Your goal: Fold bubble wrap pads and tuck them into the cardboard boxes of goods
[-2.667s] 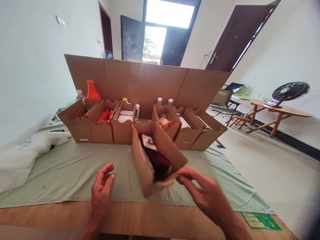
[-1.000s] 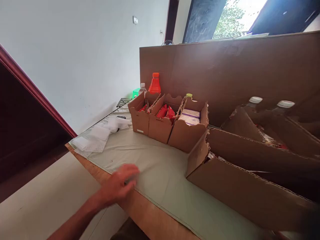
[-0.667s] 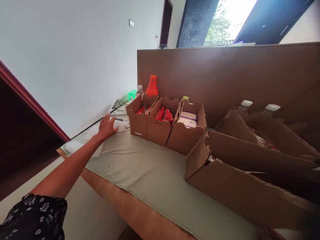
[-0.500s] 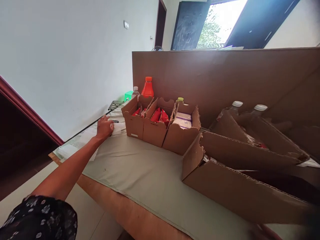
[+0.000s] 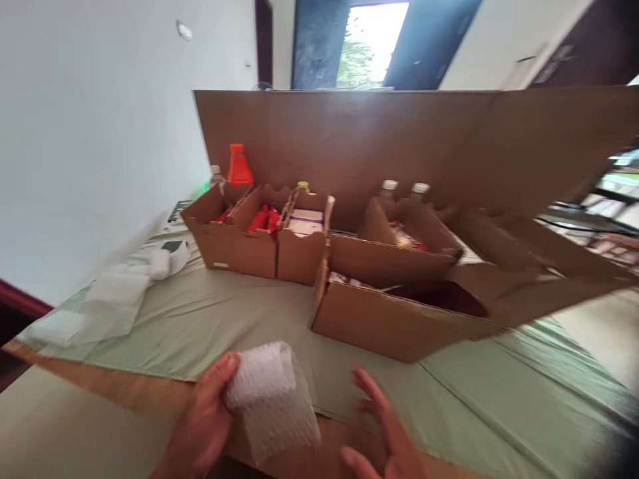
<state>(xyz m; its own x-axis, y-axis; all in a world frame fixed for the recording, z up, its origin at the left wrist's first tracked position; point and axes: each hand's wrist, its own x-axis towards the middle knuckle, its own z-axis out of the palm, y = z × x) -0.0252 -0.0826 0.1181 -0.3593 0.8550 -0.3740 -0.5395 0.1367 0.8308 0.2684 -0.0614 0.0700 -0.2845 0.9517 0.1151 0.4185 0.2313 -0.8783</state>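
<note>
Had the left hand (image 5: 202, 426) clamped on the bubble wrap (image 5: 272, 399), on the near-left side of the long cardboard box (image 5: 394, 326): a soft, dimpled white sheet, loosely rolled, long axis running down toward the near edge. Had the right hand (image 5: 384, 436) open, fingers spread, just beside the wrap on the box's side, touching nothing. Saw pale green cloth (image 5: 210, 319) under the box, smooth but creased; left of the box, stiff corrugated small cartons (image 5: 239, 249); behind it, a tall cardboard wall (image 5: 349, 133).
</note>
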